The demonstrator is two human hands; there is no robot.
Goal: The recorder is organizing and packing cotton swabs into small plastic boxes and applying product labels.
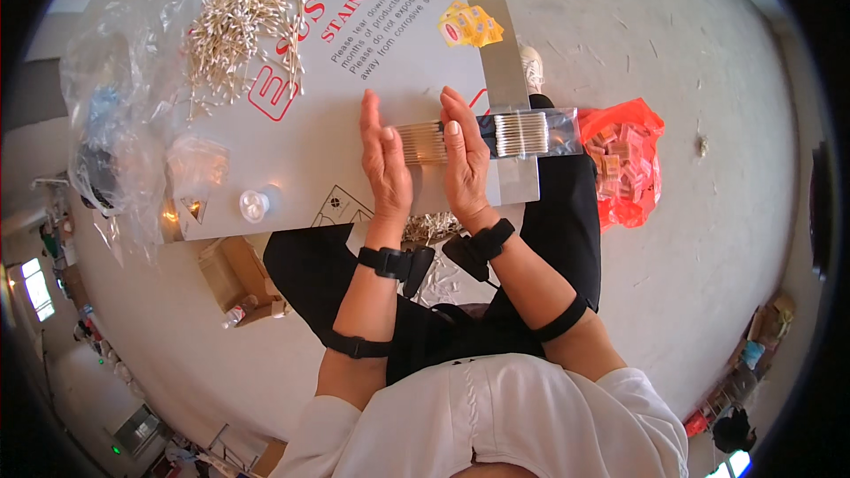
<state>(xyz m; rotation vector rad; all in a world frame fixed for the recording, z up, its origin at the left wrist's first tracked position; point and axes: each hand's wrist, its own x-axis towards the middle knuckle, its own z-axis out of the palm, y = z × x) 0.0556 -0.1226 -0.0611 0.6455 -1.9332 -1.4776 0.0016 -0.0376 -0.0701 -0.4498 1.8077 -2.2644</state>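
A long clear pack of cotton swabs (522, 134) lies crosswise in front of me, its loose plastic end reaching right past the table edge. My right hand (467, 164) is closed over the middle of the pack, thumb and fingers on it, hiding part of the swabs. Swabs in even rows show between my two hands. At the pack's left end is my left hand (387, 173), fingers stretched forward and thumb against that end. To the upper left, a big pile of loose cotton swabs (243, 26) rests on the table (310, 146).
Yellow packets (471, 25) lie at the far right of the table. A small white container (254, 205) and crumpled clear plastic (115, 142) are on the left. A red bag (653, 137) of small packs stands right of my leg; an open cardboard box (221, 270) sits below.
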